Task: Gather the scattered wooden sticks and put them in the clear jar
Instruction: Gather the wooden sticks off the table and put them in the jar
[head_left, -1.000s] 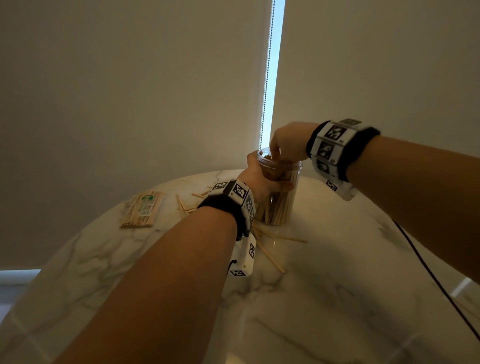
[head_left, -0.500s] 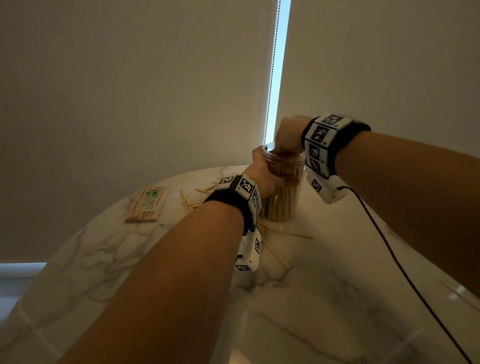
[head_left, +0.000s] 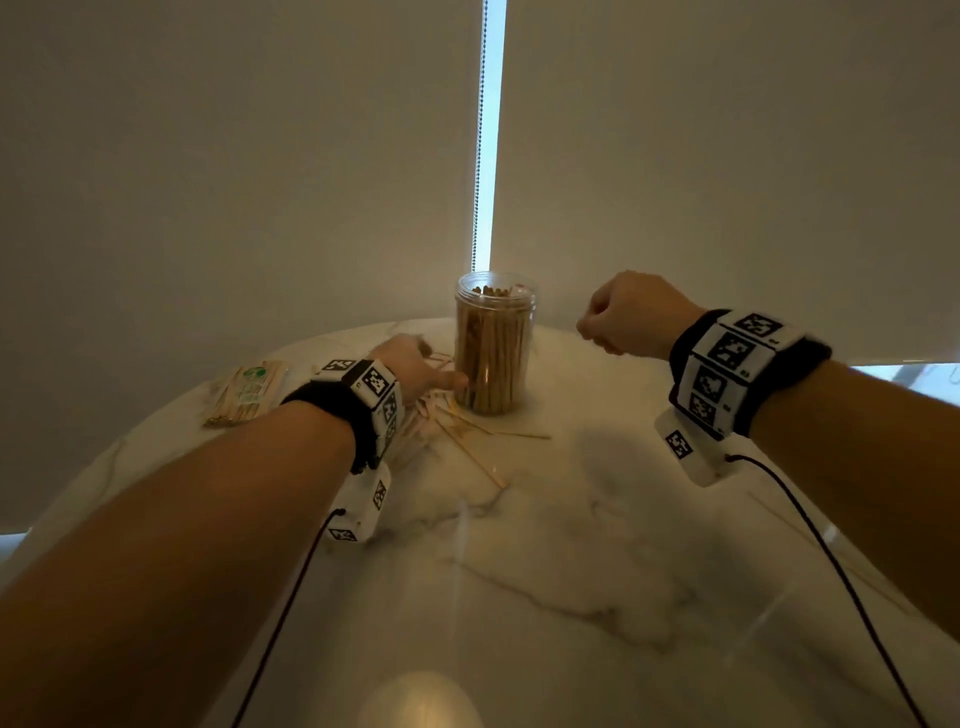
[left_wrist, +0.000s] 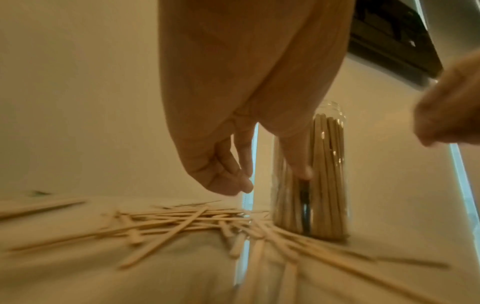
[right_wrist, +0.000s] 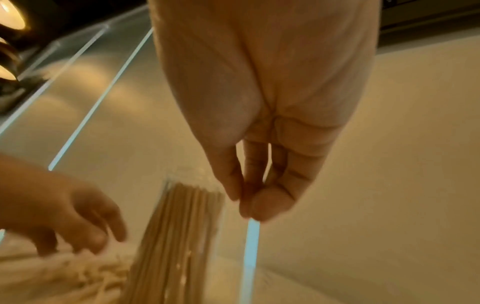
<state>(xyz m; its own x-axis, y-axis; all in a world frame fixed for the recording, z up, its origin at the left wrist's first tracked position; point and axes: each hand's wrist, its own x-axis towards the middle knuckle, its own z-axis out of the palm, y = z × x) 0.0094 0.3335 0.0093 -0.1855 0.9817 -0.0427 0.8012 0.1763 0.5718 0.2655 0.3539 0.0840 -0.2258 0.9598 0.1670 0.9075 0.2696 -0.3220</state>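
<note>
Jar mostly filled, loose pile still on table.

Clear jar (head_left: 495, 343) upright near far edge of round table (head_left: 597, 571), lid off, packed with upright sticks close to the rim. Scattered sticks (left_wrist: 182, 222) still heaped just left of and against jar base, a few trailing toward the near side. Left hand (head_left: 415, 371) low over pile, fingers (left_wrist: 228, 176) loosely curled, holding nothing, thumb near jar wall. Right hand (head_left: 631, 314) up in the air right of jar, fingers bunched together, apparently empty. Wrapped stick pack (head_left: 247, 392) further left near table edge. Plenty of bare table in front and right; blind close behind jar; wrist cables trailing.
</note>
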